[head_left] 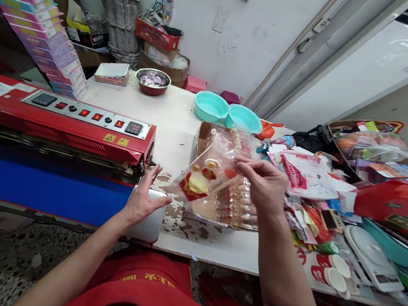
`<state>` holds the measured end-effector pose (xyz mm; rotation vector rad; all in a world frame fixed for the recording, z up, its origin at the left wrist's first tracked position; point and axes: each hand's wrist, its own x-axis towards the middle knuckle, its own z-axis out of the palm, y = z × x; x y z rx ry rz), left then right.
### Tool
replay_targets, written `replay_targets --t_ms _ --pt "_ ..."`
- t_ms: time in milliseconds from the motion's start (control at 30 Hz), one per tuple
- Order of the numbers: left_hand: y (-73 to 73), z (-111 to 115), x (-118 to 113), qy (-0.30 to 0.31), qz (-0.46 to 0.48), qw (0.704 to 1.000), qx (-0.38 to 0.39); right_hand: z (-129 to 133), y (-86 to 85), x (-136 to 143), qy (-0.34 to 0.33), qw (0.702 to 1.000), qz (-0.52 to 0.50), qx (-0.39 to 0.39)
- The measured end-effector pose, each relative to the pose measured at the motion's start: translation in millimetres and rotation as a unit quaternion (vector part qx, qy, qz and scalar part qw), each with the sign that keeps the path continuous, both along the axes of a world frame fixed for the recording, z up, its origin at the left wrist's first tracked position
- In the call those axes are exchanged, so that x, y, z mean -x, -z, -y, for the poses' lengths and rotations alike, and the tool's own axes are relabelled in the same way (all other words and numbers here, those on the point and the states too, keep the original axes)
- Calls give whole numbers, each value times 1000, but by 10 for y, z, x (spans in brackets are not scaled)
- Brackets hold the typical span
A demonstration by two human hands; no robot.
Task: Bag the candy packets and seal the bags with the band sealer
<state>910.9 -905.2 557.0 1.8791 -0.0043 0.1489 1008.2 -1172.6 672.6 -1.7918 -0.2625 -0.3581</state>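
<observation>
In the head view my right hand (267, 185) pinches the upper right corner of a clear plastic packet (219, 167). Small food-shaped pieces show inside it, among them a fried egg and a red-and-yellow one like a box of fries. The packet hangs tilted above an open cardboard box (197, 211), in which similar clear packets (238, 203) stand in a row. My left hand (142, 200) is open, thumb and fingers spread, near the packet's lower left end but apart from it. It is over the metal end plate (151, 225) of the red machine (70, 125).
A blue conveyor belt (45, 184) runs along the machine's front. Two turquoise basins (211, 105) and a metal bowl (152, 81) of small sachets stand behind. Stacked boxes (50, 47) rise at left. Bags, paper cups (328, 277) and a red bag (395, 206) crowd the right.
</observation>
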Motion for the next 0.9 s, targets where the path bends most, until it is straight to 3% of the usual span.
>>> replay_targets --t_ms 67,167,267,333,467,600,700,900 --pt "-55 -63 -61 51 -72 994 60 -251 204 87 -21 996 -68 -50" --pt "-5 -281 -9 112 -204 960 156 -589 666 242 -62 968 -199 -136" --pt "98 -582 191 115 -279 937 178 -782 1050 347 -138 909 -337 -200" --pt "142 -768 335 119 -296 934 160 -844 1197 353 -197 869 -409 -198" --pt "166 -998 503 125 -329 930 108 -940 1287 282 -337 824 -448 -87" --pt "151 -1061 556 136 -369 910 131 -1061 1266 244 -449 781 -433 -28" --pt "114 -1071 569 136 -389 899 148 -1149 1253 255 -467 795 -385 -17" --pt "46 -1083 554 135 -397 902 106 -1273 1284 322 -456 828 -325 28"
